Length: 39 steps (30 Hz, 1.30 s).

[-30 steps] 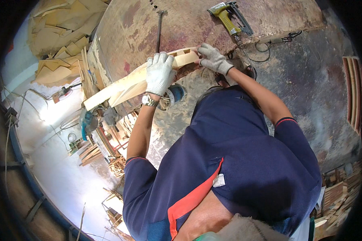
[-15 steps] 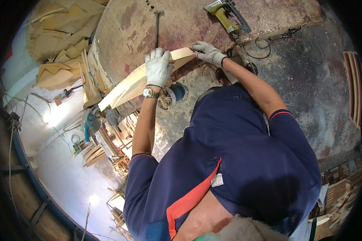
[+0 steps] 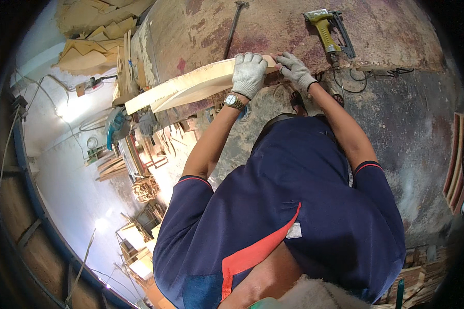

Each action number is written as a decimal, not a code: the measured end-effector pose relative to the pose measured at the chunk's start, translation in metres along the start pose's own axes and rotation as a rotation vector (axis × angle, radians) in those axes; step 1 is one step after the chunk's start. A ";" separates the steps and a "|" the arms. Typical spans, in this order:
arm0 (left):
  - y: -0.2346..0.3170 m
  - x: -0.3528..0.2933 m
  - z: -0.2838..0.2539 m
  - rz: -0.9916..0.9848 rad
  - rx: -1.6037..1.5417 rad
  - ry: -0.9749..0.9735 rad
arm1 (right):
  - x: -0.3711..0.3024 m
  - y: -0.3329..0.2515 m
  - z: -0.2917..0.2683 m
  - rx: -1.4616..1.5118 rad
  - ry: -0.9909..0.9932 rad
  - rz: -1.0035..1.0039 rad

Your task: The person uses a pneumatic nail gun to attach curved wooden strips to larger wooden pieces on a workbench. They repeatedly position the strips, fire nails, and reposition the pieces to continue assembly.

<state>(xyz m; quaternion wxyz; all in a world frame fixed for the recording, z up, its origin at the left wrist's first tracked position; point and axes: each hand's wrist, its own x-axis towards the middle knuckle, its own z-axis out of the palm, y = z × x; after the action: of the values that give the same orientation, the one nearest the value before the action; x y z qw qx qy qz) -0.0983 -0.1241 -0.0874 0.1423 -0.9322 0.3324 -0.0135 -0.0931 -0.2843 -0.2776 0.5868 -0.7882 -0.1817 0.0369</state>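
A long pale wooden piece with a curved edge point(image 3: 185, 81) slants over the near edge of the stained worktable point(image 3: 278, 31). My left hand point(image 3: 249, 74), in a pale knit glove, grips it near its right end, fingers laid over the top. A metal-banded watch point(image 3: 234, 101) sits on that wrist. My right hand point(image 3: 296, 70), gloved too, holds the right tip of the wood, its fingers bent around the end. Beyond the wood lies a hammer point(image 3: 234, 32) with a thin dark handle. A yellow-green nail gun point(image 3: 327, 32) rests on the table further right.
A hose and cables point(image 3: 355, 80) hang at the table edge below the nail gun. To the left stands a teal power saw point(image 3: 115, 126). Thin wooden sheets point(image 3: 87, 51) are piled at the far left. Scrap wood point(image 3: 145, 188) lies on the floor.
The wooden piece lies more level in the picture, with both hands still on it. Hands, hammer and nail gun all appear further right, as the view has turned.
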 end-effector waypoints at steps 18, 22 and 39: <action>-0.011 0.000 0.002 0.072 -0.003 -0.016 | 0.001 0.000 0.001 -0.102 0.004 0.026; -0.011 -0.002 0.007 0.080 0.006 0.055 | 0.001 0.001 0.001 -0.067 0.030 -0.045; -0.010 -0.003 0.008 0.079 0.046 0.014 | 0.013 -0.003 -0.068 -0.549 0.572 0.099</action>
<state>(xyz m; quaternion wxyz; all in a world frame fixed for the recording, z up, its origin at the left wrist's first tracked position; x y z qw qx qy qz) -0.0936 -0.1122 -0.0921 0.1619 -0.9147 0.3695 -0.0222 -0.0632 -0.3410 -0.2515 0.3787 -0.9020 0.0242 -0.2059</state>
